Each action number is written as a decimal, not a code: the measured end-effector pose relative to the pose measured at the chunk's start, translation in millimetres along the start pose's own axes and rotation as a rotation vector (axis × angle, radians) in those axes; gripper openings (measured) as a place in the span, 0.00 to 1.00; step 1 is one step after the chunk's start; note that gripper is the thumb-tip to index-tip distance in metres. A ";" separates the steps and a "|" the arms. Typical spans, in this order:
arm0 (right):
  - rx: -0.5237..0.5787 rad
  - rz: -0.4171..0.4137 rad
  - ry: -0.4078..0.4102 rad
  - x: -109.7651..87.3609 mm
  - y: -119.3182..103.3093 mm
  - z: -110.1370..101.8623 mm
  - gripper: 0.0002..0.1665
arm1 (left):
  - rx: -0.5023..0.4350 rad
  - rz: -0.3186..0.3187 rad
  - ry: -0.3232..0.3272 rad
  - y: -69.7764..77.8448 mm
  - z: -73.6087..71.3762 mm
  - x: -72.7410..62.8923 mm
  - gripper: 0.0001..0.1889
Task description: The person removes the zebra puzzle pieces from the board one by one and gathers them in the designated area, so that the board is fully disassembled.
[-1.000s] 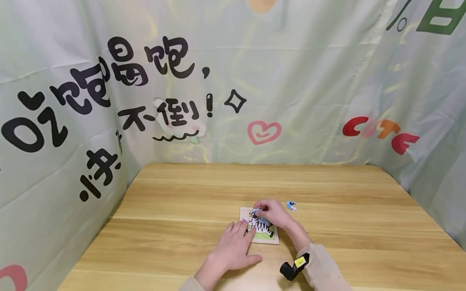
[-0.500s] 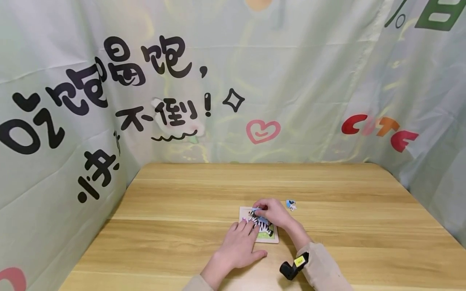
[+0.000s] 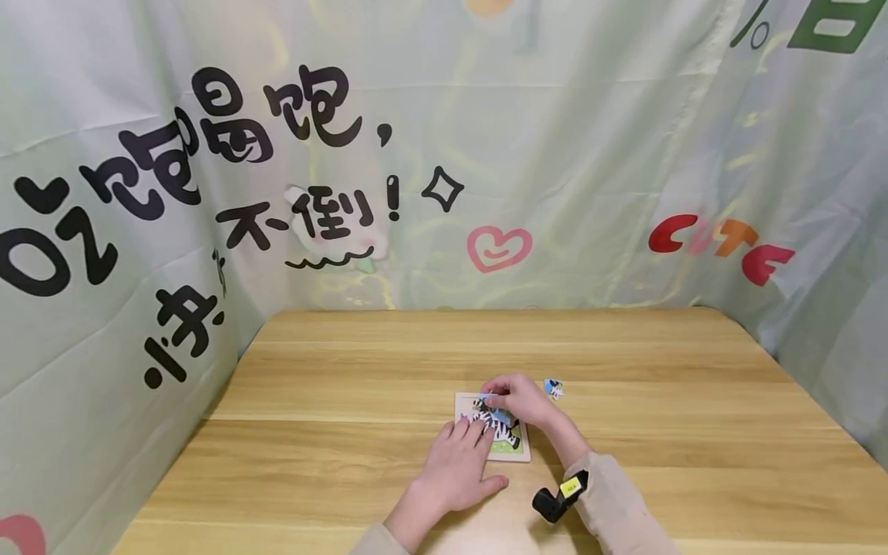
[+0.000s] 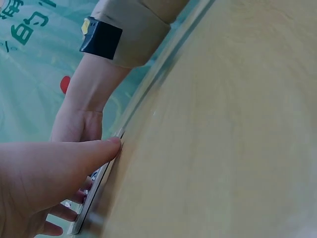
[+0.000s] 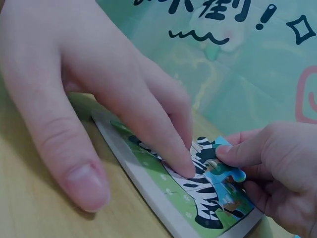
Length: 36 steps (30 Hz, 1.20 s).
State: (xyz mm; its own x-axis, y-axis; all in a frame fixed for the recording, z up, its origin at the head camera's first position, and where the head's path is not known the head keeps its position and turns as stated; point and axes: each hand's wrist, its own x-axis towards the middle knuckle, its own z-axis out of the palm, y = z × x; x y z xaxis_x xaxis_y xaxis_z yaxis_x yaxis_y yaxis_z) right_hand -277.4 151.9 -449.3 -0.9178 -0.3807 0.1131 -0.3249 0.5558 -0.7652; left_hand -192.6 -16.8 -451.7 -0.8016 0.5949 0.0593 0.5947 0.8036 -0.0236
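Observation:
A zebra jigsaw puzzle in a pale square tray (image 3: pixel 515 456) lies near the front middle of the table. My left hand (image 3: pixel 454 466) rests on it, fingers straight across the zebra's body, its thumb spread out over the tabletop. At the tray's upper part, my right hand (image 3: pixel 523 399) pinches a blue jigsaw piece (image 5: pixel 230 175) between thumb and fingers. In the right wrist view that piece sits tilted over the striped picture, a rounded knob showing. Another loose zebra piece (image 3: pixel 553 388) lies just behind my right hand. The left wrist view shows the tray only edge-on.
The wooden table (image 3: pixel 333 385) extends around the tray on all sides. A black camera (image 3: pixel 551 502) with a yellow label hangs from the right sleeve. Behind the table hangs a printed cloth curtain (image 3: pixel 583 154).
My left hand has slid a little to the right, its fingers now covering more of the zebra. The right hand keeps its pinch on the piece at nearly the same spot.

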 end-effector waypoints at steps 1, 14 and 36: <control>-0.001 0.001 -0.001 0.3 -0.4 -0.1 0.06 | 0.003 -0.001 -0.002 0.4 -0.1 0.1 0.40; -0.012 0.101 0.122 -2.6 3.0 4.5 0.08 | -0.025 0.007 -0.011 2.8 0.6 -2.4 0.40; 0.350 0.228 0.313 -42.0 25.6 -58.6 0.18 | -0.100 0.029 -0.048 -2.6 -5.3 -12.4 0.41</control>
State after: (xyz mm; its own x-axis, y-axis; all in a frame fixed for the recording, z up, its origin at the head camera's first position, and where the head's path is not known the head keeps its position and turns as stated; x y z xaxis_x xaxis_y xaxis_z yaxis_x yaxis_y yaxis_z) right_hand -260.5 225.4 -436.5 -0.9980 -0.0096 0.0619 -0.0620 0.2980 -0.9526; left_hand -183.8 -26.3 -447.1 -0.7848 0.6196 0.0122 0.6186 0.7821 0.0748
